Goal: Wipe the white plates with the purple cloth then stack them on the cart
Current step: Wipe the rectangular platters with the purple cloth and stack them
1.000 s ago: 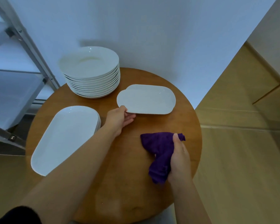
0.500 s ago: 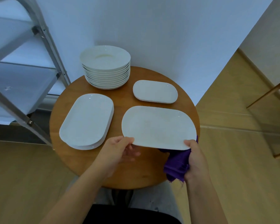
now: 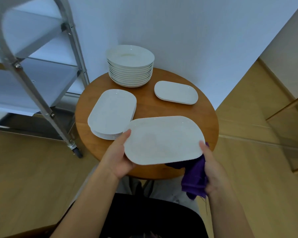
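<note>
Oblong white plate (image 3: 163, 140) lifted clear of the round wooden table (image 3: 205, 115), held level above its near edge and gripped at both short ends. Left hand (image 3: 118, 159) curled round the left end, thumb laid over the rim and fingers hidden beneath, presumably carrying most of the weight. Right hand (image 3: 212, 170) at the right end, thumb resting on the rim while the same hand bunches the purple cloth (image 3: 194, 177) against the plate's underside; loose folds hanging below the near right corner. Probable reason for the double grip: steadying of the plate by one hand, freeing of the other to draw the cloth across the surface. Wiping judged about to begin or only just begun; upper face dry-looking and unmarked, no clear sign either way.

On the table, far side: tall stack of round plates (image 3: 130, 66) against the wall. Left: stack of oblong plates (image 3: 111, 112), its near right corner just beside the held plate. Far right: short stack of smaller oblong plates (image 3: 175, 92), well apart from the others. Sorting by shape likely for ease of picking up one at a time.

Metal cart (image 3: 36, 71) standing to the left of the table, shelves visible, no plate discernible on them in this view; stacking step not yet reached.
</note>
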A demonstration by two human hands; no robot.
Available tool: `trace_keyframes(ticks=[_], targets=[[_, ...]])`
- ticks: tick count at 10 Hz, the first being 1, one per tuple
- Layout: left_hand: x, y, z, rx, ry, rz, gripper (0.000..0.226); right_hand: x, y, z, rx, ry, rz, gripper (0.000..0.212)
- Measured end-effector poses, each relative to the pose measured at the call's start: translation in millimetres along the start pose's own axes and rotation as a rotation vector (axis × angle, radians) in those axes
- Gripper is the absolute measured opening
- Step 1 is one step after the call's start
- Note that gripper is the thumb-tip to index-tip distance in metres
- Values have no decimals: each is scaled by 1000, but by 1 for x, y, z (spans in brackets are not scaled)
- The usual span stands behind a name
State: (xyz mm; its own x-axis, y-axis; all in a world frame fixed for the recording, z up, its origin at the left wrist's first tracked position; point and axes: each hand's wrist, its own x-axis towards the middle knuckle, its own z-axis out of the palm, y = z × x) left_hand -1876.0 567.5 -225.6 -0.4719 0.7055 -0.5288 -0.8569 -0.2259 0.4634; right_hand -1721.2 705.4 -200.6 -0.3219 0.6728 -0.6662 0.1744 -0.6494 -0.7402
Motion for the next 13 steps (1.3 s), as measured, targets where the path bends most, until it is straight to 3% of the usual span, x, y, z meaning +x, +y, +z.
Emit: trace_keyframes(ticks=[1, 2, 3, 4, 5, 7, 8, 9, 10, 11, 12, 13], targets=[[-6, -3, -5, 17, 25, 71, 33, -5, -9, -2, -50, 185, -306, 32], [-11, -3, -3, 85, 88, 104, 40, -21, -19, 2, -288, 264, -750, 25], [-16, -10, 5, 140, 110, 145, 39, -14, -16, 13, -636, 174, -940, 9], [-19, -18, 10, 185, 147, 172, 36, 8, -7, 20, -1043, 188, -875, 35], [-20, -21, 13, 196, 157, 169, 32, 19, 0, 25, -1232, 231, -819, 54], [-22, -17, 15, 282, 120, 196, 38, 19, 9, 47, -1227, 280, -982, 48], [-26, -18, 13, 331, 23, 213, 51, 15, 23, 63, -1213, 177, -1005, 49], [-27, -19, 11, 375, -33, 249, 63, 4, 37, 78, -1132, 100, -1157, 49], [-26, -20, 9, 354, -25, 298, 61, -11, 52, 98, -1016, 6, -1310, 47], [-25, -24, 2, 249, -31, 278, 45, -28, 82, 118, -1746, 190, -1014, 46], [-25, -15, -1, 108, 50, 334, 52, -41, 87, 114, -1337, -244, -1024, 38], [-24, -6, 0, 68, 86, 325, 56, -41, 64, 100, -1095, -186, -1409, 34]])
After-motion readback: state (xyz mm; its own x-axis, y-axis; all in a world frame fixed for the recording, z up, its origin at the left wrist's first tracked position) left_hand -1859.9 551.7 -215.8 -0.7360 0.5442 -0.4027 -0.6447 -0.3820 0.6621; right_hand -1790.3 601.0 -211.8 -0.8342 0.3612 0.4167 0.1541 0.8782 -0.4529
